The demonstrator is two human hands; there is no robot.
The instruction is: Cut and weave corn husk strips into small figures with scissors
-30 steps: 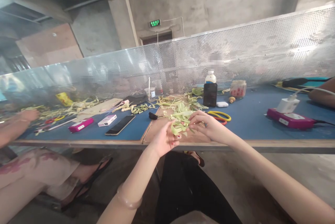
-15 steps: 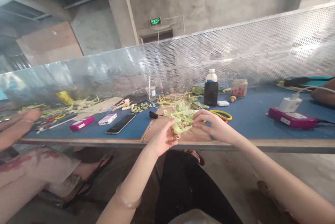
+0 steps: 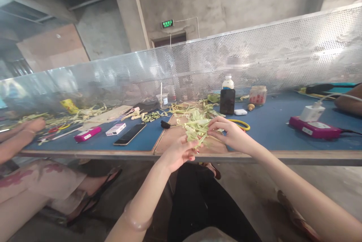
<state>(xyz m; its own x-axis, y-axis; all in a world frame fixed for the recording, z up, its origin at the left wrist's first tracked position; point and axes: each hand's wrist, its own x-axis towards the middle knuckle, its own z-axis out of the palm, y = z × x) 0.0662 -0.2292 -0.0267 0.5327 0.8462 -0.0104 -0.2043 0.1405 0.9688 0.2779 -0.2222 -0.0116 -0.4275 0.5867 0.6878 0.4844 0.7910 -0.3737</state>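
Pale green, leafy strips that look like corn husk (image 3: 197, 128) are bunched over a brown board at the front of the blue table. My left hand (image 3: 178, 154) has its thumb and fingers closed on the near end of the husk. On the right side of the same bunch, my right hand (image 3: 227, 131) pinches the husk between bent fingers, whose tips are partly hidden. Drier, yellowish husk strips (image 3: 181, 108) lie heaped just behind. A small black object (image 3: 165, 124) rests left of the bunch.
A standing black phone (image 3: 227, 101) leans by a white-capped bottle (image 3: 227, 82). Yellow-handled scissors (image 3: 240, 124) lie beside my right hand. A magenta power bank (image 3: 315, 127) is at right, a flat phone (image 3: 130, 134) at left. A co-worker's hands (image 3: 32, 125) are far left.
My left hand has moved slightly right and its thumb has come down over the husk. My right hand has stayed nearly in place at the bunch.
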